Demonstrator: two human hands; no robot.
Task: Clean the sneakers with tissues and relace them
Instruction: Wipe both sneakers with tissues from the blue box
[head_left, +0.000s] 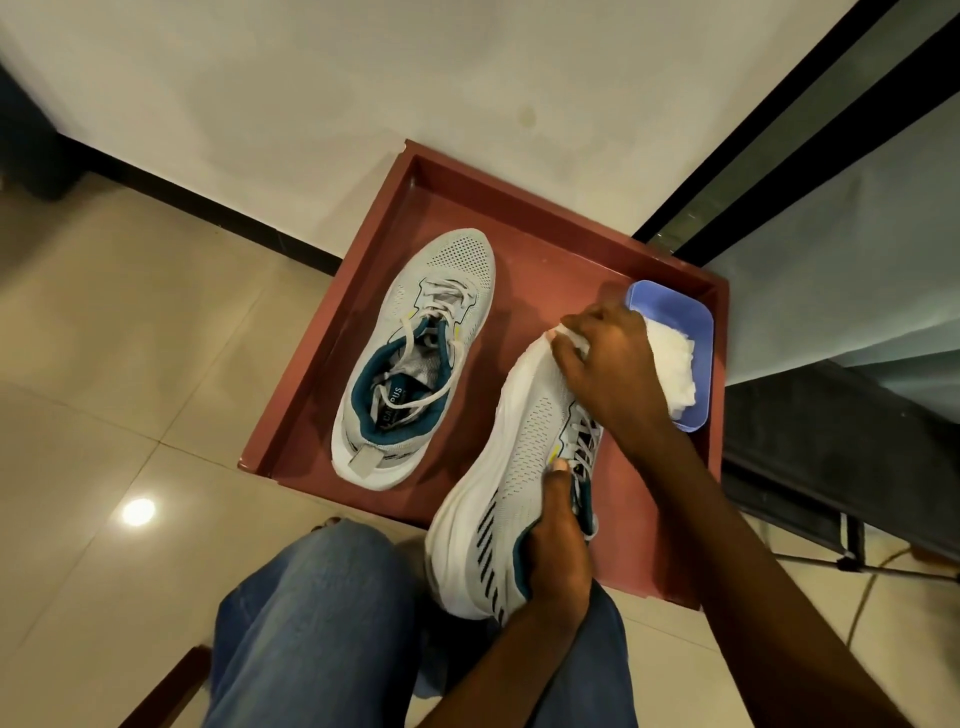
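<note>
Two shoes: one held, one lying in the tray (441, 171)
Left hand (558, 551): grasps the held shoe (511, 457) at its heel and collar, thumb pressed on the upper beside the laces (582, 447)
Right hand (608, 364): clenched on a white tissue (574, 340), pressing it on the toe of the held shoe
Held shoe: tilted on its side over the tray's near edge, white sole turned left, toe pointing away under the right grip
Other shoe (415, 358): left of both grips, flat on the tray floor, toe pointing away, laces loose and partly trailing into its opening
Tub (675, 304): blue, just beyond and right of the right grip, in the tray's right corner
Tissues (670, 364): white stack in the tub, touching the right wrist side
Tray: red-brown, on the tiled floor (130, 364)
Knees (311, 613): in jeans, below the left grip
</note>
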